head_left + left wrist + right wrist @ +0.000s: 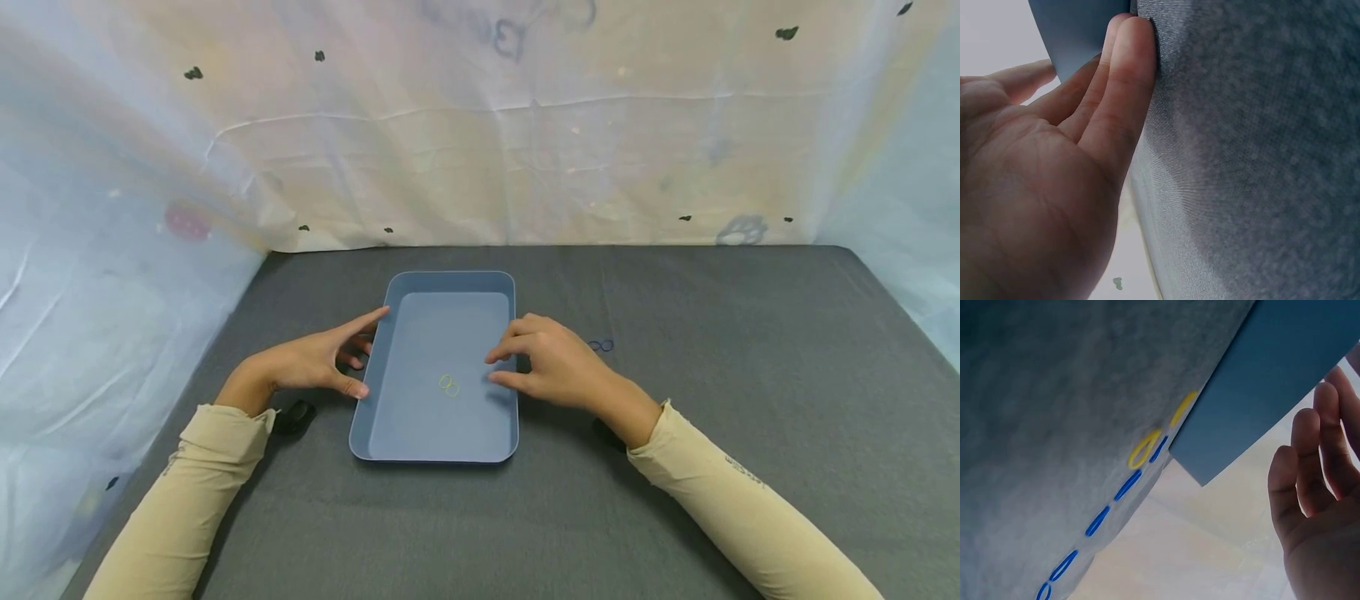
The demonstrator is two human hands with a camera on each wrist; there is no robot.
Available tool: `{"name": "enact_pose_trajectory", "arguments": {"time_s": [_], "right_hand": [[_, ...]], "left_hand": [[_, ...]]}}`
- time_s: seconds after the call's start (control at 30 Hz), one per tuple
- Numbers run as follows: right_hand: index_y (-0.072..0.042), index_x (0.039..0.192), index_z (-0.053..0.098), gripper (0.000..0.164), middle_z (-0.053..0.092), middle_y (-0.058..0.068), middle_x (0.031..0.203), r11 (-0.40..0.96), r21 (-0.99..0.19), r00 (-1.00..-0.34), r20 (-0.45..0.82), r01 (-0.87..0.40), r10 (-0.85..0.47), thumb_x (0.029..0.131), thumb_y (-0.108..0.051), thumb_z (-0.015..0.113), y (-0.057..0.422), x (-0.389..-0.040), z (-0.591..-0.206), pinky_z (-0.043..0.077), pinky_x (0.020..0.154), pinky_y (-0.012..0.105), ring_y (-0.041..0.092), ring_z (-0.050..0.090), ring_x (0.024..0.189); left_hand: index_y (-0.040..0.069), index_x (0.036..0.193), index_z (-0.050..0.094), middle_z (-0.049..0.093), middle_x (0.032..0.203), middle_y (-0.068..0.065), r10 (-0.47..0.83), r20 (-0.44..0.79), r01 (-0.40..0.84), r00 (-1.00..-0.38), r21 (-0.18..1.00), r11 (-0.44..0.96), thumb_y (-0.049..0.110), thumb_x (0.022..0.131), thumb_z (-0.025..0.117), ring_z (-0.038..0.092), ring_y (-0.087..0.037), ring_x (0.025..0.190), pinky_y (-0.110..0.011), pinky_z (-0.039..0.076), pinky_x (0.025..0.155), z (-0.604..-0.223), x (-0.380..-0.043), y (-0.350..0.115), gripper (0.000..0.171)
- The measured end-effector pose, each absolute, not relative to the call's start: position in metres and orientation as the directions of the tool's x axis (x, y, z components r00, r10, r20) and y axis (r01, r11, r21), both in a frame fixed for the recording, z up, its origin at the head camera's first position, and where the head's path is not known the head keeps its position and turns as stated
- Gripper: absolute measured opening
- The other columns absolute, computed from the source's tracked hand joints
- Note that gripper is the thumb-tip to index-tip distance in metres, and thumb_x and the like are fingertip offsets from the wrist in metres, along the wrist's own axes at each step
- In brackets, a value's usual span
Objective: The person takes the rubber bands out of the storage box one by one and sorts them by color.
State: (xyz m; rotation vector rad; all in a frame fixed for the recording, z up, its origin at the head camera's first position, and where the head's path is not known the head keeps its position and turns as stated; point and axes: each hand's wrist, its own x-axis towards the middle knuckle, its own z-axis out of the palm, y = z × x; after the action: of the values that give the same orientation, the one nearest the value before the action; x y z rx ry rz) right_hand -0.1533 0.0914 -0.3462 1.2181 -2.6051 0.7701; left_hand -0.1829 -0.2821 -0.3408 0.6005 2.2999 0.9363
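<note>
A shallow blue-grey tray (pixel 435 446) lies on the grey cloth, two thin yellow loops (pixel 448 385) like rubber bands on its floor. At its left wall my left hand (pixel 318 358) touches the side, thumb and index finger spread along the rim. The left wrist view shows the straight fingers (pixel 1124 81) against the tray's outer wall. Over the right rim hovers my right hand (pixel 558 362), thumb and fingers apart with nothing between them. Outside the tray, in the right wrist view, lie two yellow loops (pixel 1145 449) and several blue loops (pixel 1097 520) in a row.
Some blue loops (pixel 602 345) show just behind my right hand in the head view; the hand hides the others. Grey cloth (pixel 750 350) covers the table, and a pale printed curtain (pixel 480 167) hangs along its back edge. Similar sheeting closes off both sides.
</note>
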Motion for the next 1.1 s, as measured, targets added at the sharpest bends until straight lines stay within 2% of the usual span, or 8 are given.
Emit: {"name": "enact_pose_trajectory", "arguments": {"time_s": [0.4, 0.73, 1.1], "right_hand": [[-0.019, 0.099, 0.080, 0.018, 0.070, -0.004, 0.095, 0.507, -0.350, -0.611, 0.335, -0.788, -0.717, 0.084, -0.030, 0.081, 0.075, -0.154, -0.347, 0.050, 0.081, 0.031, 0.012, 0.059, 0.091], [-0.021, 0.101, 0.080, 0.018, 0.069, -0.008, 0.098, 0.529, -0.342, -0.621, 0.278, -0.777, -0.733, 0.086, -0.032, 0.079, 0.064, -0.156, -0.344, 0.051, 0.084, 0.031, 0.011, 0.060, 0.096], [-0.022, 0.100, 0.080, 0.015, 0.069, -0.007, 0.097, 0.505, -0.349, -0.599, 0.260, -0.790, -0.758, 0.088, -0.031, 0.078, 0.053, -0.156, -0.344, 0.050, 0.084, 0.030, 0.011, 0.060, 0.094]], "left_hand": [[0.031, 0.161, -0.003, 0.022, 0.159, -0.022, 0.582, -0.354, 0.182, -0.732, 0.722, 0.668, 0.032, 0.082, 0.083, 0.045, -0.037, 0.130, -0.050, 0.044, 0.101, -0.342, -0.180, -0.285, 0.117], [0.031, 0.161, -0.003, 0.022, 0.160, -0.020, 0.589, -0.334, 0.184, -0.736, 0.738, 0.649, 0.028, 0.082, 0.083, 0.045, -0.036, 0.129, -0.049, 0.044, 0.100, -0.340, -0.183, -0.285, 0.116], [0.032, 0.161, -0.003, 0.022, 0.160, -0.022, 0.580, -0.341, 0.183, -0.740, 0.727, 0.662, 0.029, 0.083, 0.083, 0.044, -0.038, 0.131, -0.051, 0.044, 0.101, -0.338, -0.181, -0.284, 0.116]]}}
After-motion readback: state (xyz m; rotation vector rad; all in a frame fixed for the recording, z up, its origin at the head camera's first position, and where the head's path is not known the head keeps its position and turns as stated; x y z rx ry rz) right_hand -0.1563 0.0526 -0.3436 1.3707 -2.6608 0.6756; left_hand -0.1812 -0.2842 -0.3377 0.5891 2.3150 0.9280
